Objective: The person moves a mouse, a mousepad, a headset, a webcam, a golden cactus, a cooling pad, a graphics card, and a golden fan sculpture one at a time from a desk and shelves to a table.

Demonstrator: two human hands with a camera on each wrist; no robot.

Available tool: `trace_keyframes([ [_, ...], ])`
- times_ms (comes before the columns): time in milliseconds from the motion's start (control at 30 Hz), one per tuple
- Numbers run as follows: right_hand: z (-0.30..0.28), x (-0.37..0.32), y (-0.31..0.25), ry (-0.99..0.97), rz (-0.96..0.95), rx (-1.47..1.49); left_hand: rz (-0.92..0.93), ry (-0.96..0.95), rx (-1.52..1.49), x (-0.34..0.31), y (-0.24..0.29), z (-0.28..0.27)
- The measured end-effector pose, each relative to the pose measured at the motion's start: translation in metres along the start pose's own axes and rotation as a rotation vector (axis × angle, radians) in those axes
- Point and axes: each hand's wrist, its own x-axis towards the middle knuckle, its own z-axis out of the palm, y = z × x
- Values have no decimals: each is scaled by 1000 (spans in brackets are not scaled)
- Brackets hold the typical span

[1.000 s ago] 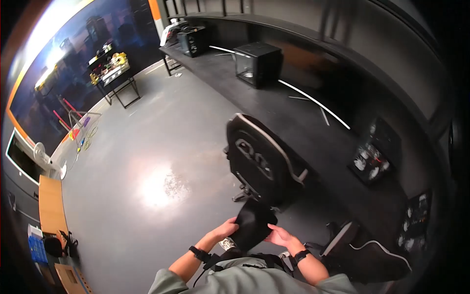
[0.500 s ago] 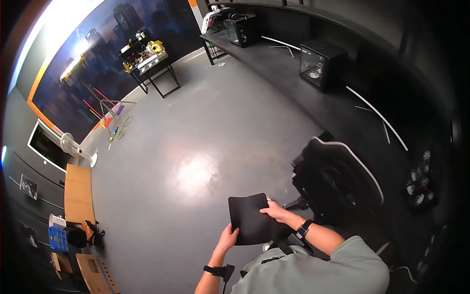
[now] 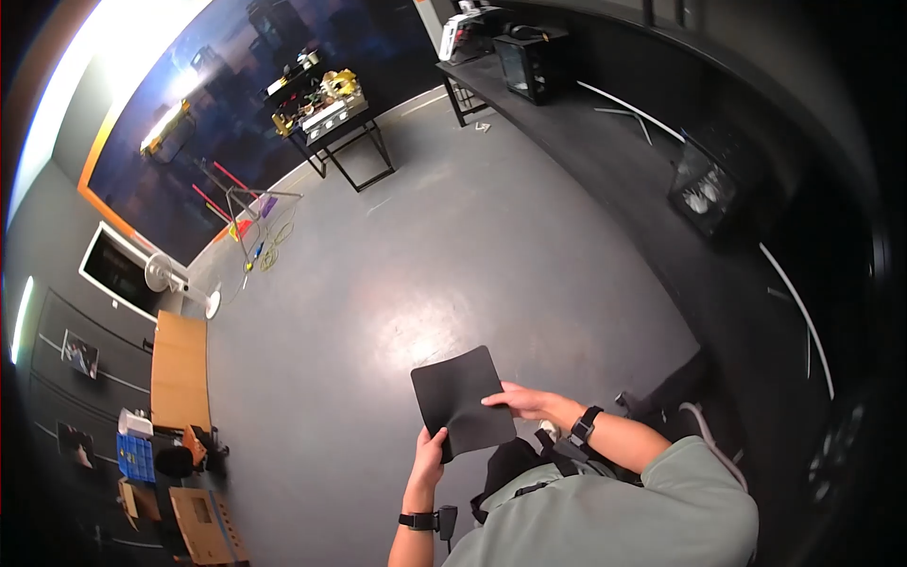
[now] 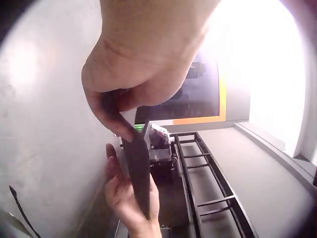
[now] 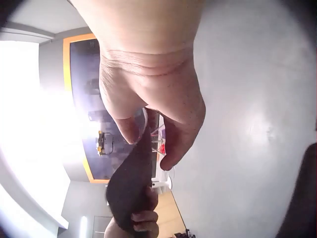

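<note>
A thin, matte black, roughly square sheet with rounded corners [image 3: 463, 402] lies between the two hands in the head view, its smooth surface dipping softly and its edges bowing, so the material looks flexible. The left hand [image 3: 431, 458] grips it at its seven o'clock edge, thumb on the upper face and fingers behind; the sheet stretches from that hand towards one o'clock. The right hand [image 3: 524, 402] pinches the three o'clock edge, thumb likewise on top, with the sheet reaching out towards nine o'clock from it. The right wrist view shows the sheet curving between the hands. Both hold it above a smooth grey floor [image 3: 312, 312] with a glossy patch of reflected light. Around the sheet in the head view, a black metal-framed table [image 3: 364, 151] loaded with small items stands at eleven o'clock, a white pedestal fan [image 3: 165, 272] at ten, and a flat brown board [image 3: 179, 373] and a blue plastic crate [image 3: 135, 458] near nine. A long black bench [image 3: 605, 170] stretches along one to two o'clock, carrying dark box-shaped cases [image 3: 520, 71].
</note>
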Motion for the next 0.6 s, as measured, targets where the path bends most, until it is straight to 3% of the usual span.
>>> trace_keyframes([
  [200,-35,69,-65,-3,-33,-91,-22,-15,135,101,9,5],
  [300,-56,115,-118,32,-19,-179,-26,-2,106,161,39,12],
  [400,-69,156,-183,-2,-87,-221,-132,-57,-91,223,91,6],
  [500,-84,194,-256,-48,-116,-152,-89,-130,-242,286,151,8],
  [600,-103,228,-316,-82,-91,-53,-181,-178,-257,362,215,23],
])
